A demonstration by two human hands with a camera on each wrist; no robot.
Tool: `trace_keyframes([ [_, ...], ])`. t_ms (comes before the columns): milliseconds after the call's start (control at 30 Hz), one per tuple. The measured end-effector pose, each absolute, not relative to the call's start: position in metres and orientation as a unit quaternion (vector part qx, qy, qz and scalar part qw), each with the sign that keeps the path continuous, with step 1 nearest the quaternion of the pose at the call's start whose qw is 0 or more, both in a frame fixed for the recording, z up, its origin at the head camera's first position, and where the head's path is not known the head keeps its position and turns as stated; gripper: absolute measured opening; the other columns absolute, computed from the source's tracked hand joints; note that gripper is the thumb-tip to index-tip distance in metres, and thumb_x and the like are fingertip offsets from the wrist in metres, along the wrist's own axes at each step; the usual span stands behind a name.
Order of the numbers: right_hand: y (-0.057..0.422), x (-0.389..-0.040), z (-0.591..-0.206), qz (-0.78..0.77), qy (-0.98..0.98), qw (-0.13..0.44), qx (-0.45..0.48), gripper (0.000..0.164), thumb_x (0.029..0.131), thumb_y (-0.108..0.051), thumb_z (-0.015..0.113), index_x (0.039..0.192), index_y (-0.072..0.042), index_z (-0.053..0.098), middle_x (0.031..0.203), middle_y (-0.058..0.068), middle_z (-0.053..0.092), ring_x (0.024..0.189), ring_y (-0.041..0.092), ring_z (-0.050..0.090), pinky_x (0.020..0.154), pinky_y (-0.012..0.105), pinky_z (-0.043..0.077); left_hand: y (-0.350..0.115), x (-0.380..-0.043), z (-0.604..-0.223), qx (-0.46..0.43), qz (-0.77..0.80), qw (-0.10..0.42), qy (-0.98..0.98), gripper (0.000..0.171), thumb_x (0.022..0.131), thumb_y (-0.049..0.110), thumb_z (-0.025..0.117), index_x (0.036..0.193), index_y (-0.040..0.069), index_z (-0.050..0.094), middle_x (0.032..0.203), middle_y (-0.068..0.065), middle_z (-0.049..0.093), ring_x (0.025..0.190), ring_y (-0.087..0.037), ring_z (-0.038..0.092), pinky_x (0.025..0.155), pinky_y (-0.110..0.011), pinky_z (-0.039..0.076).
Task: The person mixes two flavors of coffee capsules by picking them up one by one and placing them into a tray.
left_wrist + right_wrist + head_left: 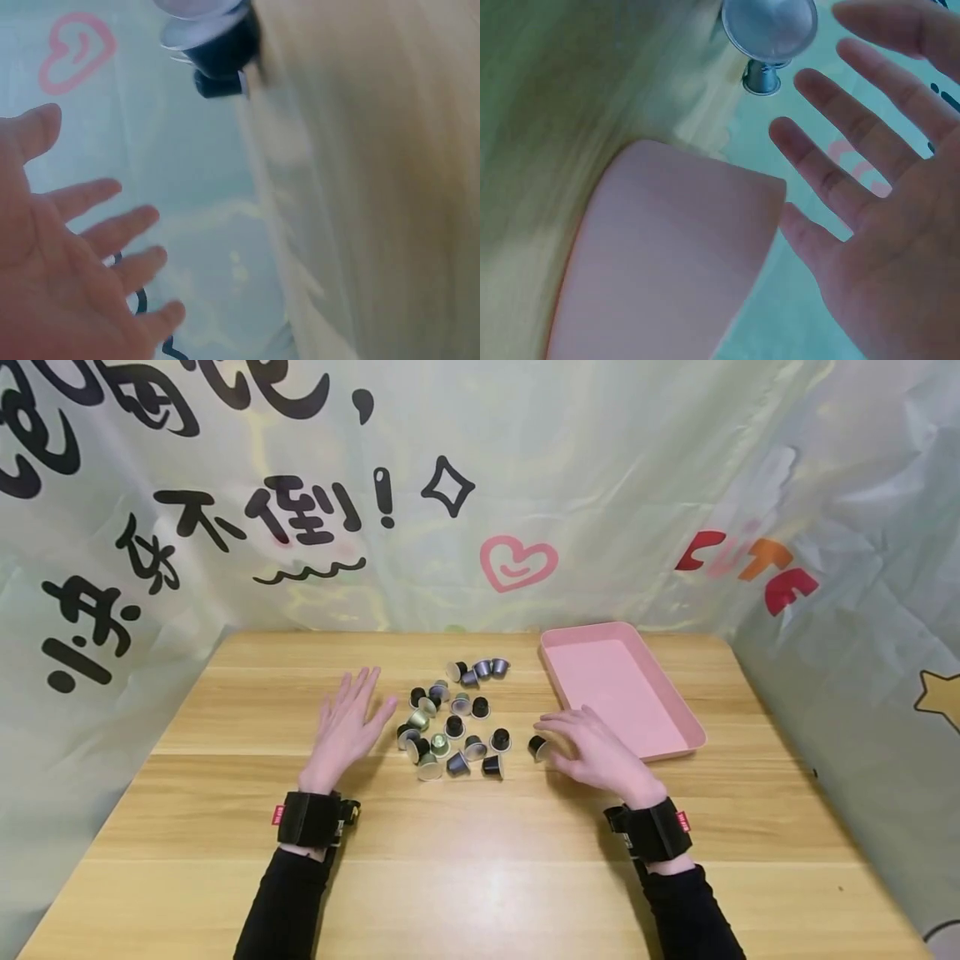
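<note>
Several small coffee capsules point(454, 727) in black, grey-blue and pale green lie loosely grouped mid-table, some on their sides, others standing. My left hand point(348, 727) is to the left of the group, fingers straight and spread, holding nothing; the left wrist view shows its bare palm. On the other side my right hand point(592, 752) has its fingers extended and its thumb beside a lone black capsule point(537, 747), apart from the group. In the right wrist view a capsule's round silvery lid point(771, 28) faces the camera close to the fingertips.
A shallow pink tray point(678, 714) lies at the back right, its near left edge partly behind the right hand. The wooden table point(480, 893) ends at the back against a printed cloth point(600, 468), which also closes both sides.
</note>
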State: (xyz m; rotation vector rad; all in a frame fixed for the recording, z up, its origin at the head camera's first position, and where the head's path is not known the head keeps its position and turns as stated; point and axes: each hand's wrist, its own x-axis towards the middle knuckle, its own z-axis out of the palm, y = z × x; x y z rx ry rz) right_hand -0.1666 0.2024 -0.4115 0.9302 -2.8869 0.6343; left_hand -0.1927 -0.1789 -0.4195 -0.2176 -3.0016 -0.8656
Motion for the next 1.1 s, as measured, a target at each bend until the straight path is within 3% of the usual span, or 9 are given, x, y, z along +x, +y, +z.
trace_keyframes([
  [200, 0.196, -0.166, -0.415, 0.18, -0.935, 0.01, 0.304, 0.047, 0.082, -0.005, 0.073, 0.129, -0.004, 0.065, 0.138, 0.022, 0.062, 0.131, 0.044, 0.055, 0.117, 0.073, 0.023, -0.17, -0.195, -0.413, -0.128, -0.403, 0.019, -0.906, 0.058, 0.107, 0.042, 0.043, 0.156, 0.011, 0.035, 0.164, -0.015, 0.032, 0.154, -0.04, 0.023, 0.124, -0.066, 0.015],
  [333, 0.192, -0.166, -0.42, 0.169, -0.934, 0.013, 0.313, 0.044, 0.081, -0.002, 0.073, 0.125, -0.004, 0.067, 0.135, 0.021, 0.064, 0.127, 0.043, 0.058, 0.116, 0.073, 0.025, -0.162, -0.193, -0.408, -0.15, -0.476, 0.026, -0.866, 0.048, 0.106, 0.033, 0.049, 0.148, 0.01, 0.047, 0.152, -0.014, 0.051, 0.143, -0.035, 0.045, 0.119, -0.061, 0.033],
  [467, 0.187, -0.166, -0.423, 0.155, -0.936, 0.016, 0.314, 0.043, 0.08, 0.0, 0.075, 0.122, -0.007, 0.069, 0.132, 0.018, 0.066, 0.124, 0.04, 0.061, 0.116, 0.074, 0.024, -0.156, -0.19, -0.404, -0.173, -0.51, 0.043, -0.841, 0.041, 0.105, 0.024, 0.053, 0.142, 0.006, 0.054, 0.138, -0.018, 0.063, 0.13, -0.034, 0.058, 0.113, -0.057, 0.042],
  [767, 0.178, -0.165, -0.432, 0.128, -0.941, 0.035, 0.311, 0.038, 0.081, 0.004, 0.075, 0.116, -0.011, 0.073, 0.122, 0.009, 0.072, 0.118, 0.029, 0.066, 0.119, 0.072, 0.021, -0.143, -0.186, -0.403, -0.194, -0.53, 0.038, -0.825, 0.038, 0.103, 0.021, 0.057, 0.136, 0.004, 0.058, 0.126, -0.019, 0.069, 0.116, -0.032, 0.066, 0.106, -0.054, 0.05],
  [1100, 0.171, -0.171, -0.428, 0.083, -0.937, 0.047, 0.337, 0.028, 0.083, -0.001, 0.076, 0.108, -0.012, 0.076, 0.108, 0.004, 0.075, 0.104, 0.022, 0.071, 0.121, 0.069, 0.022, -0.129, -0.187, -0.413, -0.217, -0.509, 0.008, -0.833, 0.038, 0.104, 0.024, 0.055, 0.137, 0.004, 0.058, 0.129, -0.019, 0.068, 0.114, -0.03, 0.067, 0.102, -0.05, 0.053],
])
